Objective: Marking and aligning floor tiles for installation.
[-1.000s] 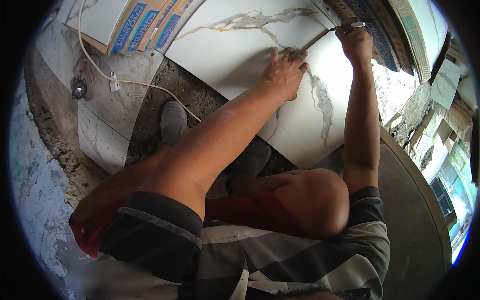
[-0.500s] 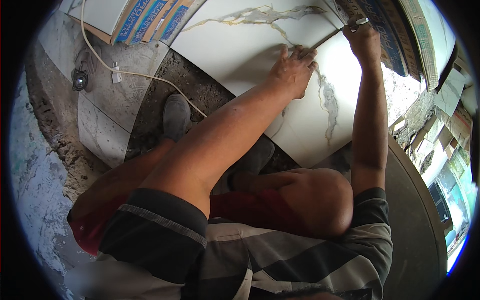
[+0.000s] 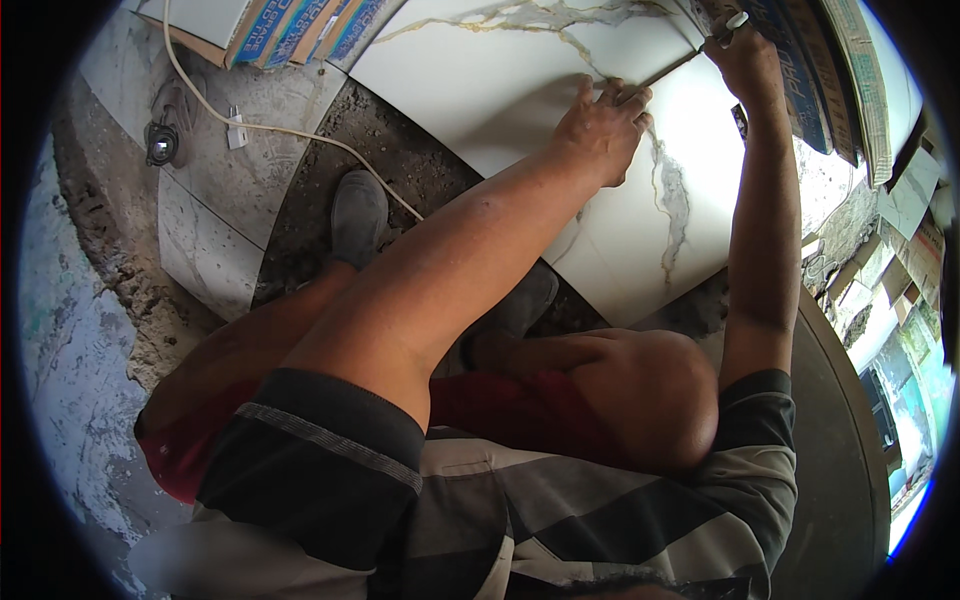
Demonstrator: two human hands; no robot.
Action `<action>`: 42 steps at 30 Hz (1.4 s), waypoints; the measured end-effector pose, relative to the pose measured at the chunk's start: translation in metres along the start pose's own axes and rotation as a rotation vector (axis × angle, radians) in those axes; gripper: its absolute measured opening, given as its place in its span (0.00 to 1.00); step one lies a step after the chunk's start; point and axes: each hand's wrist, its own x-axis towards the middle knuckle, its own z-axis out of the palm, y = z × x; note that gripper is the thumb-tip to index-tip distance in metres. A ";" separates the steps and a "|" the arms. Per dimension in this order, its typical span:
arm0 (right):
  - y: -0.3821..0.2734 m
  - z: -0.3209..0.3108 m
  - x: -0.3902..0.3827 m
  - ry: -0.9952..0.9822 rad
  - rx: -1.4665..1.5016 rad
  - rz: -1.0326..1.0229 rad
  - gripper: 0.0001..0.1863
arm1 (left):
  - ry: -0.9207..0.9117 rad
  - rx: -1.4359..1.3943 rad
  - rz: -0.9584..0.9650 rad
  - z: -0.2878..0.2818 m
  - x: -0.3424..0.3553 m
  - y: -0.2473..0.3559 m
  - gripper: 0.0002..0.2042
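A large white tile [image 3: 610, 250] with grey and gold veining lies in front of me, set at a slant. Across it runs a thin dark strip [image 3: 672, 70], straight like a ruler or rod. My left hand [image 3: 605, 130] presses this strip onto the tile, its fingers bent over the lower end. At the other end is my right hand [image 3: 745, 62], closed around a white pen-like marker [image 3: 738, 19]. The marker's tip is hidden, so I cannot tell whether it touches the tile.
Tile boxes [image 3: 285, 30] stand at the far left, and more boxes [image 3: 800, 75] are just beyond my right hand. A pale cable [image 3: 300, 131] crosses the floor past a white plug-like piece [image 3: 237, 128]. A dark rounded surface [image 3: 835, 440] lies on the right.
My view has shifted slightly, moving hands and tile together a little to the right. The marker stands at a steeper angle in my right hand. Both hands keep their places along the strip.
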 end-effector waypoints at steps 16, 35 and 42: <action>-0.018 -0.006 0.001 -0.055 0.009 0.222 0.08 | -0.019 0.015 0.000 -0.002 0.000 0.000 0.31; -0.057 -0.026 -0.008 -0.117 0.133 0.158 0.25 | -0.014 0.014 -0.002 -0.003 -0.001 0.000 0.32; -0.046 -0.017 -0.011 0.114 0.392 -0.028 0.15 | -0.013 0.006 -0.005 -0.002 -0.001 -0.001 0.31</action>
